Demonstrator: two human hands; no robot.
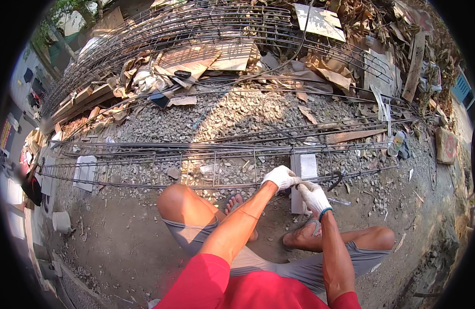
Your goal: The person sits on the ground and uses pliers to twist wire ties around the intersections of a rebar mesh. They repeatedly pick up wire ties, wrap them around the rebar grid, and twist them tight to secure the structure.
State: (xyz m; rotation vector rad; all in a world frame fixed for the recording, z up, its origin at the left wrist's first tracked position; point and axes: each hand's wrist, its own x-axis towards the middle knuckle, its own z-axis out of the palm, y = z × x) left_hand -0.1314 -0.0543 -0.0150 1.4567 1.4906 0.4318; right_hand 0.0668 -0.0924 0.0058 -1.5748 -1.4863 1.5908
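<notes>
A long cage of steel rebar [222,187], with thin square stirrups [255,160], lies crosswise in front of me. My left hand [280,177], in a white knit glove, is at the cage's near bar with its fingers bent. Against its fingertips is my right hand [314,196], also gloved, its thumb and fingers pinched together. A tiny dark spot shows between the fingertips; what it is stays hidden. Just right of the hands, a dark curved hand tool [335,180] hangs over the near bar. Beneath the cage is a pale board [297,204], with a white piece [308,165] beside it.
Gravel [245,116] spreads beyond the cage, crossed by loose steel bars [260,134]. Larger rebar cages [222,23] lie at the back over cardboard [191,58]. A plastic bottle [397,141] stands by the cage's right end. A white bucket [61,222] is at left.
</notes>
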